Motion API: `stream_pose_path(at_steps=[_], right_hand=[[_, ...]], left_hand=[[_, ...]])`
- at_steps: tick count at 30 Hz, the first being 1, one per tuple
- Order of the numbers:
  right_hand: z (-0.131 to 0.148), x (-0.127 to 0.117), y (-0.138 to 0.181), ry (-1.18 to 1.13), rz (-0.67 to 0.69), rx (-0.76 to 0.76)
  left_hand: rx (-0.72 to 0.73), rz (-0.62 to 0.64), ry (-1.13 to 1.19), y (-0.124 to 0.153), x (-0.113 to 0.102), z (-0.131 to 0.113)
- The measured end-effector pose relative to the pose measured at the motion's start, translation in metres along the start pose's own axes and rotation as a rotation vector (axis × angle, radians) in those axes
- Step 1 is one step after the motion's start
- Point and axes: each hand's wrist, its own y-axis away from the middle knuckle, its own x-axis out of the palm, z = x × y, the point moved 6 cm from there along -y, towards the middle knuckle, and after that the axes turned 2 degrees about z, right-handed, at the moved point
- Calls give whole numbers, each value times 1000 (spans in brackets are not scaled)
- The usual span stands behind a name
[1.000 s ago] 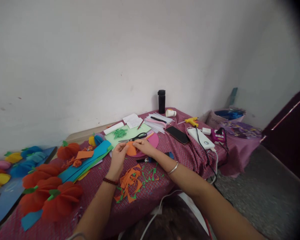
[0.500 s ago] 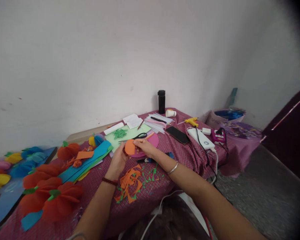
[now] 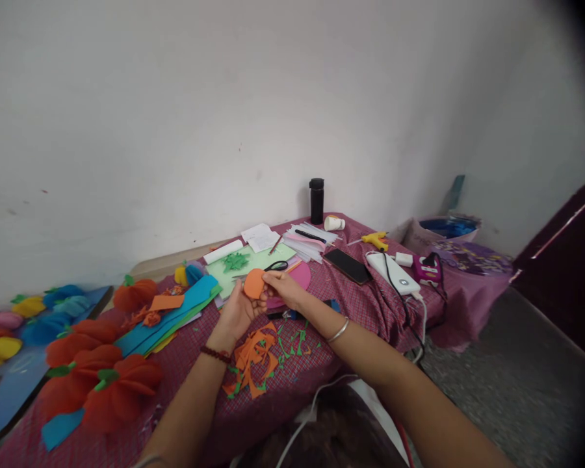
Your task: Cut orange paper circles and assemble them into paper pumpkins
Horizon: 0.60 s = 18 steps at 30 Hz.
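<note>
An orange paper circle (image 3: 255,284) is held up between my two hands above the table. My right hand (image 3: 283,288) pinches it at the right edge with thumb and fingers. Turned palm up, my left hand (image 3: 237,313) has its thumb at the circle's left edge and its curled fingers under and behind it. Black-handled scissors (image 3: 276,266) lie just beyond, partly covered by the circle. A pink paper disc (image 3: 299,275) is partly hidden by my right hand. Orange paper scraps (image 3: 255,356) and green bits lie in front of my hands.
Orange paper pumpkins (image 3: 127,392) and blue paper strips (image 3: 175,318) fill the left side. Farther back stand a black bottle (image 3: 316,201) and a tipped paper cup (image 3: 334,223). On the right are a phone (image 3: 348,266), a yellow glue gun (image 3: 375,241) and a white power bank (image 3: 392,273) with cables.
My left hand has turned more palm up, its fingers now showing below the orange circle. My right hand keeps its pinch. The whole view has shifted slightly.
</note>
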Motion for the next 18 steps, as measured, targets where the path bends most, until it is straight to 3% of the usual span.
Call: stream_pose_path(at_steps=[11,18], right_hand=[[-1,-8,-6,142,-96,-9],[-2,-14,-11,313,-120,-107]], left_hand=[[37,-45,-35,-2,-9,-2],[75,-101,-104,2,-9,-9]])
